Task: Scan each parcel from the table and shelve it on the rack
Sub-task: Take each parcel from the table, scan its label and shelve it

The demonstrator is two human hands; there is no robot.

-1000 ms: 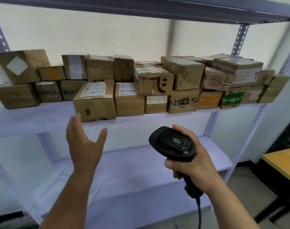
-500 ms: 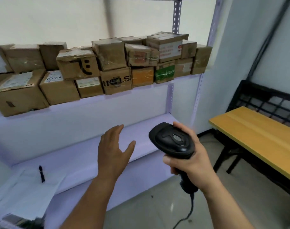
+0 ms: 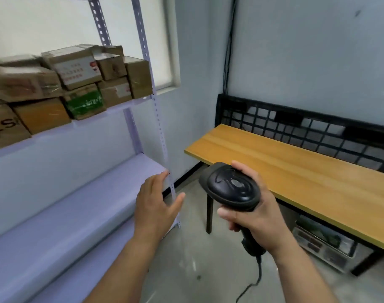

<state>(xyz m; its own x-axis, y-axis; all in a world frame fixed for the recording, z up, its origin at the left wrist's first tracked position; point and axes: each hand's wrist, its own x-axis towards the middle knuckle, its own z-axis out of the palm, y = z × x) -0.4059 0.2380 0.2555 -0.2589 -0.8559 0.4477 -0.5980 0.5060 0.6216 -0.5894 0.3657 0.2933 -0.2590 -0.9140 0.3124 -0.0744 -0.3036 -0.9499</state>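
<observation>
your right hand (image 3: pixel 254 219) wraps the handle of the one scanner (image 3: pixel 230 189), head up and cable hanging, ready to aim, i judge. your left hand (image 3: pixel 156 206) hangs with loose fingers, holding nothing, in front of the rack (image 3: pixel 158 119) at its right front post, free to take a box. about ten parcels (image 3: pixel 77 68) sit stacked on the rack's upper shelf; the left ones blur. the one table (image 3: pixel 296 171), right of the rack, shows no parcel on its visible part.

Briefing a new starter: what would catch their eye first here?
The black scanner gripped in the right hand sits front and centre, with the left hand open beside it. Brown parcels crowd the rack at upper left, and a yellow wooden table stands on the right.
</observation>
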